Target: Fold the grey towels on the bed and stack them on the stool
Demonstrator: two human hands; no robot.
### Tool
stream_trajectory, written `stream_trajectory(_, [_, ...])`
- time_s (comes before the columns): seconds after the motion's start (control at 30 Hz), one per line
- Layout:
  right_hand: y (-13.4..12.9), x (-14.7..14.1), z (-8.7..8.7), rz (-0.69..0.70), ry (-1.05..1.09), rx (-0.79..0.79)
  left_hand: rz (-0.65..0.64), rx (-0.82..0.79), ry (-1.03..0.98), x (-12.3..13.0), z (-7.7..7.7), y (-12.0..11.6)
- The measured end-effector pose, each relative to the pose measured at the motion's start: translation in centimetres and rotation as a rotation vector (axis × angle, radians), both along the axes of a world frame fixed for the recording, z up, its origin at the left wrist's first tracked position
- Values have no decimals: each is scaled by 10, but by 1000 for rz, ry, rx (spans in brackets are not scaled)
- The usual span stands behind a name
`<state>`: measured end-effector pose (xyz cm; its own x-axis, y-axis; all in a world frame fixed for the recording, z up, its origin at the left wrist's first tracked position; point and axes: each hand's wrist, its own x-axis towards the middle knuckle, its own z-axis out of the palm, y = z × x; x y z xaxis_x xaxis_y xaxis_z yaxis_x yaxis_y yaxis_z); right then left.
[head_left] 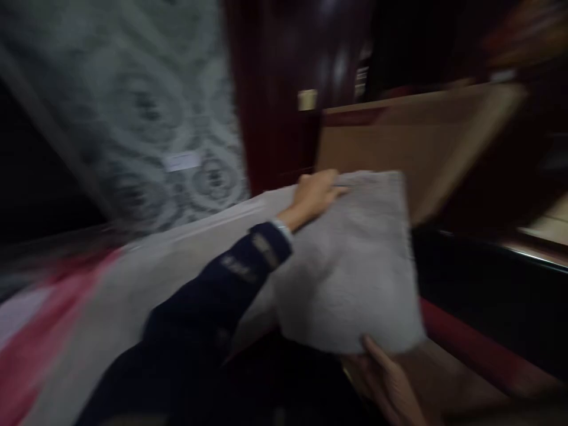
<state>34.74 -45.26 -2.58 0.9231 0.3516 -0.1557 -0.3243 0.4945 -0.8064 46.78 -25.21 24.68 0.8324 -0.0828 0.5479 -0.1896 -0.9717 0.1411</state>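
A long piece of light grey, soft-looking cloth (359, 266) stretches across the view, its right end laid over in a squarish flap. My left hand (314, 196), in a dark blue sleeve, is closed on the far edge of the flap, its fingertips partly hidden. At the near edge, my right hand (386, 378) pinches the cloth, thumb on top and fingers underneath. The picture is blurred by motion, so the cloth's exact kind cannot be made out.
An open cardboard box (377, 142) stands behind the cloth at the right. Patterned grey wallpaper (146, 112) meets a dark red panel (275, 89) at the back. Pink-red fabric (57, 319) lies at the left, and a dark red bar (479, 343) runs along the right.
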Motion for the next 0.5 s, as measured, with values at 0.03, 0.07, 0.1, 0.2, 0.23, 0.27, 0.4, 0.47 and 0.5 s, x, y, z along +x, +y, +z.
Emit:
stream_trajectory(0.03, [-5, 7, 8, -93, 28, 25, -25, -24, -26, 16, 6, -6])
stream_trajectory(0.07, [-11, 16, 17, -164, 56, 65, -50, -53, -51, 33, 11, -14])
stream_trajectory(0.1, [-20, 24, 25, -222, 73, 106, -76, -74, -60, 50, 17, -26])
stream_trajectory(0.2, [-49, 43, 46, -371, 60, 183, -159, -105, -70, 89, 34, -71])
stream_trajectory(0.23, [-59, 47, 51, -418, 44, 186, -190, -104, -76, 97, 39, -89])
stream_trajectory(0.27, [-68, 50, 55, -464, 27, 185, -225, -99, -82, 105, 45, -108])
stream_trajectory(0.4, [-103, 69, 68, -658, -42, 183, -373, -65, -109, 139, 68, -184])
stream_trajectory(0.47, [-116, 80, 72, -734, -52, 183, -413, -64, -126, 154, 71, -221])
stream_trajectory(0.5, [-122, 85, 73, -759, -51, 178, -427, -65, -135, 160, 68, -237])
